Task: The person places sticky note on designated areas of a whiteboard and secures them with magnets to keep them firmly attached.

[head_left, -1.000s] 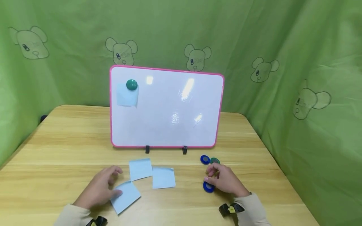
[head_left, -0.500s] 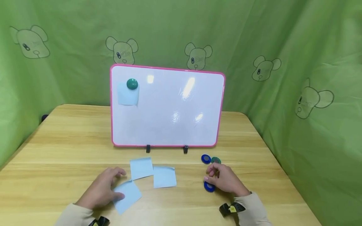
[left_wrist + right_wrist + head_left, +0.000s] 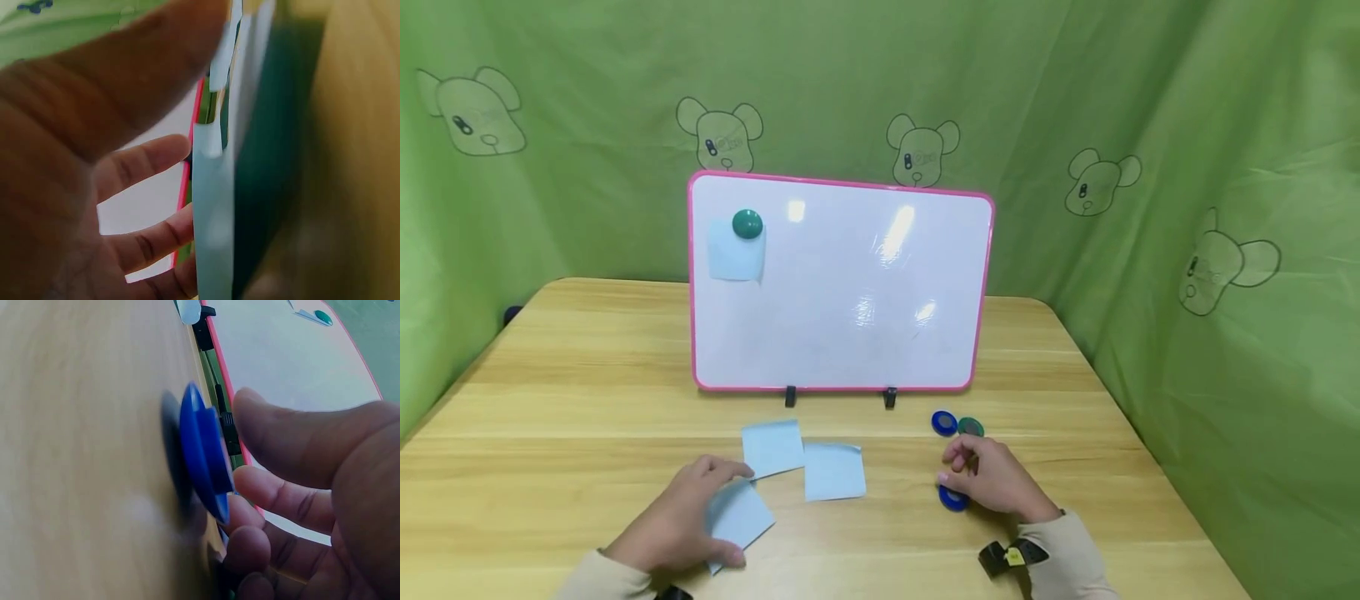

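Note:
My left hand (image 3: 700,517) pinches a light blue sticky note (image 3: 741,515) near the table's front edge, fingers over its top and thumb at its near corner. In the left wrist view that note (image 3: 212,219) stands edge-on, lifted off the wood, against my fingers (image 3: 150,162). My right hand (image 3: 970,479) curls round a blue round magnet (image 3: 953,498) that lies on the table. In the right wrist view my lower fingertips touch the blue magnet's (image 3: 200,456) rim, and my thumb (image 3: 300,437) hovers close above it.
A pink-framed whiteboard (image 3: 842,283) stands upright behind, with a green magnet (image 3: 747,223) pinning a blue note (image 3: 736,257) at its top left. Two more notes (image 3: 772,447) (image 3: 833,471) lie before it. A blue magnet (image 3: 943,422) and a green one (image 3: 972,427) sit right of the stand.
My left hand slid forward over the nearest note and closed on it, lifting it off the table. The right hand stayed at the blue magnet.

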Motion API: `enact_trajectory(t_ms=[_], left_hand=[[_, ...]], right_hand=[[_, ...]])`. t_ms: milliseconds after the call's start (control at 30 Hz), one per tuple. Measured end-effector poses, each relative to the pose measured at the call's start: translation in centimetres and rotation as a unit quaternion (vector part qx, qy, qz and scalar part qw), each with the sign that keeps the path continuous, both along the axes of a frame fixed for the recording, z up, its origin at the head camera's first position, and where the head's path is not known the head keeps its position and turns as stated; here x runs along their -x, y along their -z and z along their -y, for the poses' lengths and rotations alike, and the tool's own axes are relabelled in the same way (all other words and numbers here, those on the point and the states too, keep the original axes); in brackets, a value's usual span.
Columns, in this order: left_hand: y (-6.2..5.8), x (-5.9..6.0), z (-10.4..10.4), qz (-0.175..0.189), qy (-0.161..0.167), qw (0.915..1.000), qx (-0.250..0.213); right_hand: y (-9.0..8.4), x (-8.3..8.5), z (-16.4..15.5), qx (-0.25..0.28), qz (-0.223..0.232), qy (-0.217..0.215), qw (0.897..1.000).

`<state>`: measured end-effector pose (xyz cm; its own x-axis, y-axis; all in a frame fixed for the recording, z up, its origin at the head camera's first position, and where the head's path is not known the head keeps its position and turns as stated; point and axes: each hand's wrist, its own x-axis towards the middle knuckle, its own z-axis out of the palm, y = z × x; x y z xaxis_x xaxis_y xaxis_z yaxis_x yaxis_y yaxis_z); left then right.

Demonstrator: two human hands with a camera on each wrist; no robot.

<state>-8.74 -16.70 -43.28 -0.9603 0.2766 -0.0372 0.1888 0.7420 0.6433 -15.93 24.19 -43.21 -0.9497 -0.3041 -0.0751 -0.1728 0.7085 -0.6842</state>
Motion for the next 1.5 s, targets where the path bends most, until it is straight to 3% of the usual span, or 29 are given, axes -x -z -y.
enact_trajectory(t_ms=[167,367,600,733,1067,1233,1500], left_hand=[[-0.03,-0.26,-0.66,0.010,-0.008,0.9999,0.006],[-0.27,-0.15,-0.59,0.022,-0.031,0.9992,-0.009],[0.00,0.22,-0.01,0.006,-0.006,0.9991,-0.041],[-0.05,0.43,0.09,-0.010,-0.009,0.9986,-0.052],[-0.55,0.42,-0.08,-0.006,-0.081,0.9926,-0.091],[-0.37,0.24,0.13,0.000,-0.089,0.9912,-0.098],[-0.42,0.51,0.22,-0.052,-0.087,0.9931,-0.059]], right_hand=[[-0.14,0.00,-0.03,-0.006,0.001,-0.005,1.000],[-0.18,0.08,-0.26,-0.014,0.008,-0.043,0.999],[-0.17,0.03,-0.41,-0.034,0.019,-0.071,0.997],[-0.28,0.02,-0.38,-0.039,0.018,-0.068,0.997],[-0.12,-0.25,-0.27,-0.037,0.006,-0.030,0.999],[0.08,-0.25,-0.27,-0.029,0.001,-0.022,0.999],[0.16,0.00,-0.34,0.007,0.001,-0.028,1.000]])
